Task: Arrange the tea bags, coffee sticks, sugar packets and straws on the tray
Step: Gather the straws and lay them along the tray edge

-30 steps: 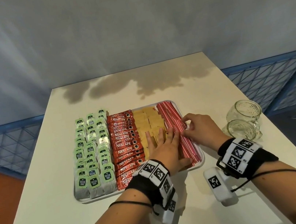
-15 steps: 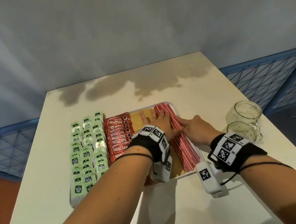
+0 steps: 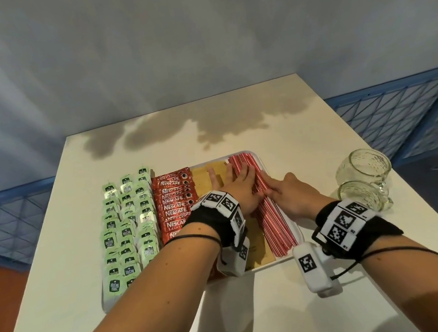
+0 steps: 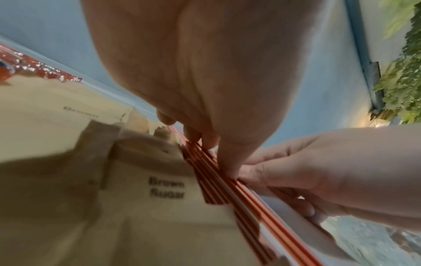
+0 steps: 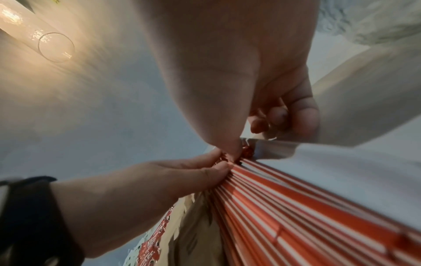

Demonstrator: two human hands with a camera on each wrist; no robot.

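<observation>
At 3 o'clock on white plastic tray [image 3: 299, 234], red-white striped paper straws [image 3: 273, 223] get squared: left hand [image 3: 239, 188] flat, fingers extended, bracing; right hand [image 3: 291, 193] fingers curled, thumb nudging row edge inward.

Green-labelled tea bags [image 3: 125, 231] at frame left, red coffee sticks [image 3: 173, 201] beside them, tan sugar packets [image 3: 201, 181] centre, red-and-white striped straws [image 3: 273, 223] right, all on a white tray [image 3: 297, 232].

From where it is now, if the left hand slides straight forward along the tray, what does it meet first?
Probably the tray's far rim. The left hand lies flat on the straws and sugar packets, fingers pointing there; depth is unclear.
</observation>
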